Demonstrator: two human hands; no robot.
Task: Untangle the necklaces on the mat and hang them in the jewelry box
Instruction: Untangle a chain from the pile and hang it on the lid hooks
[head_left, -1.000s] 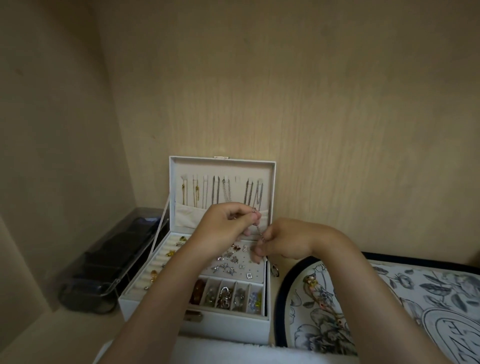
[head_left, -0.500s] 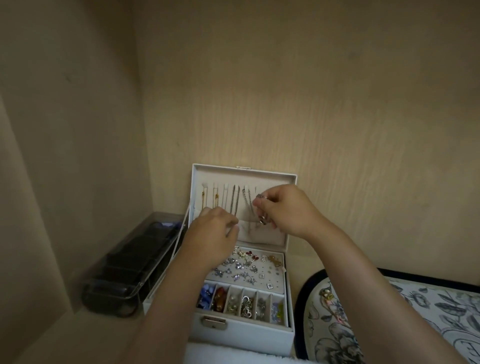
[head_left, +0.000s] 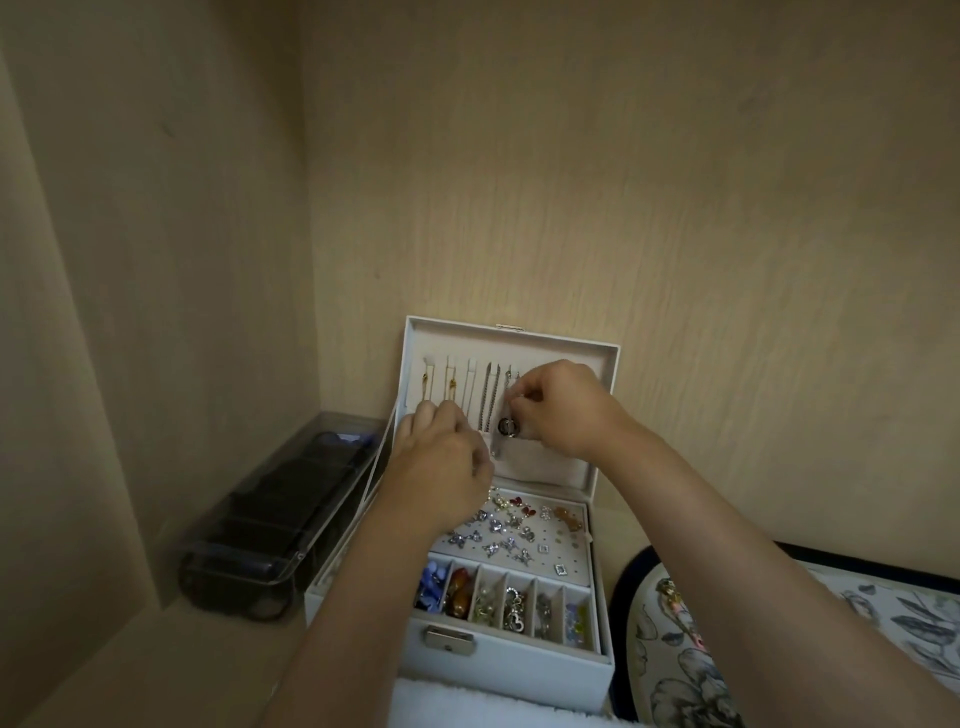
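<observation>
From where I stood, the person's right hand (head_left: 566, 410) was up against the raised lid (head_left: 605, 364) of the white leatherette jewelry box (head_left: 498, 670). Its thumb and forefinger pinched a thin silver necklace (head_left: 507, 426), and the dark round pendant hung just above the lid's fabric pocket (head_left: 550, 460). The left hand (head_left: 441, 460) sat lower and just beside it, with its fingers curled in toward the pocket edge. I could not tell whether it pinched the tail of the chain or nothing at all.

The worry, to my eye, was the row of gold and silver chains (head_left: 485, 400) already hanging right beside the one in hand. A careless tug could loop it round a neighbour and knot it again. Let go before it was seated, it would likely drop into the pocket or onto the pale earring panel (head_left: 519, 535) below and catch among the studs there.

The hook itself was hidden behind the right fingers, which also covered the rest of the row on that side. The clasp was too small to make out. The floral mat with a dark border (head_left: 883, 613) ran off the right edge, so I could not say what remained on it. The smoky plastic case (head_left: 270, 519) at the left showed only dark shapes inside.
</observation>
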